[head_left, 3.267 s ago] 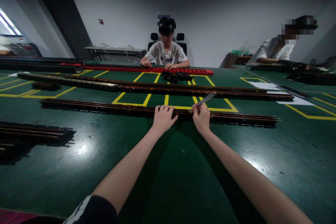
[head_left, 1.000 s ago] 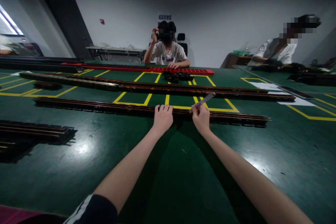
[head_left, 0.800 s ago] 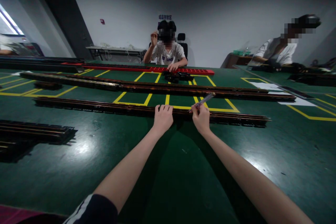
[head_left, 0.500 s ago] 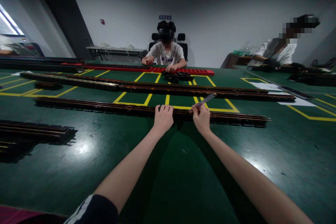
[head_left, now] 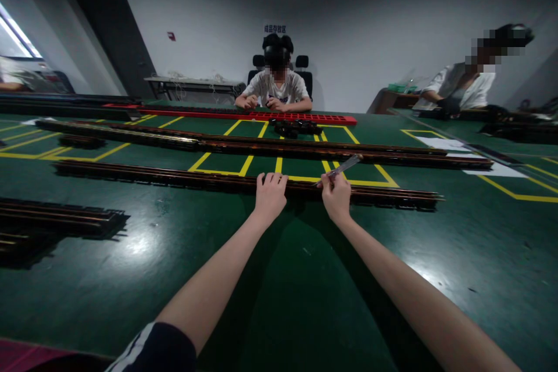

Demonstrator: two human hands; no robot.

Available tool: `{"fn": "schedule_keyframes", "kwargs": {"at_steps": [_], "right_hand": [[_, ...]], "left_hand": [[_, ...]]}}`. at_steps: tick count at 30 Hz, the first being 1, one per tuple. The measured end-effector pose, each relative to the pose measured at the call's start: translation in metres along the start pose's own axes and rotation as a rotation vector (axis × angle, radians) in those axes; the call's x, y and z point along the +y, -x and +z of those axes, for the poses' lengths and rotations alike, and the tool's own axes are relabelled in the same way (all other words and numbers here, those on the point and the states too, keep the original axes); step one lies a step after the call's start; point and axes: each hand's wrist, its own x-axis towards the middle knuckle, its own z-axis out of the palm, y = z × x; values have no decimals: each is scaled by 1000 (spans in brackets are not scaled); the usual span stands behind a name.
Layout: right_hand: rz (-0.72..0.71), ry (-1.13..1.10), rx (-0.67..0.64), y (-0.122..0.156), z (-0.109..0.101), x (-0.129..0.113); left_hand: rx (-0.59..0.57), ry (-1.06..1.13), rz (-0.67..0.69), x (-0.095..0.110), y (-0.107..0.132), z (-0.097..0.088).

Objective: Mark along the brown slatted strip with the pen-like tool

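A long dark strip (head_left: 204, 181), with thin coppery lines along it, lies crosswise on the green table. My left hand (head_left: 271, 196) is closed over the strip near its middle, fingers bent across the far edge. To the right, my right hand (head_left: 336, 196) pinches a slim pen-like tool (head_left: 346, 165) with a clear greyish handle. Its handle slants up and to the right, while the tip points down at the strip just left of my fingers. Whether the tip touches the strip is too small to tell.
Farther back lie more long dark strips (head_left: 305, 147) over yellow tape lines. Dark strip bundles (head_left: 56, 218) sit at left. A black part (head_left: 296, 127) lies before a long red tray (head_left: 322, 118). One person (head_left: 276, 90) sits opposite; another (head_left: 462, 87) works at right near white papers (head_left: 494, 170).
The strip under my hands has slid slightly left. My hands keep nearly the same pose. The person opposite has drawn a hand back from the black part toward the other hand.
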Motion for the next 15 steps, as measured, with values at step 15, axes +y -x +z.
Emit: {"fn": "schedule_keyframes", "kwargs": {"at_steps": [15], "right_hand": [[-13,-42,-48,0,1,-2]], "left_hand": [[-58,53,75,-1,-1,-1]]}}
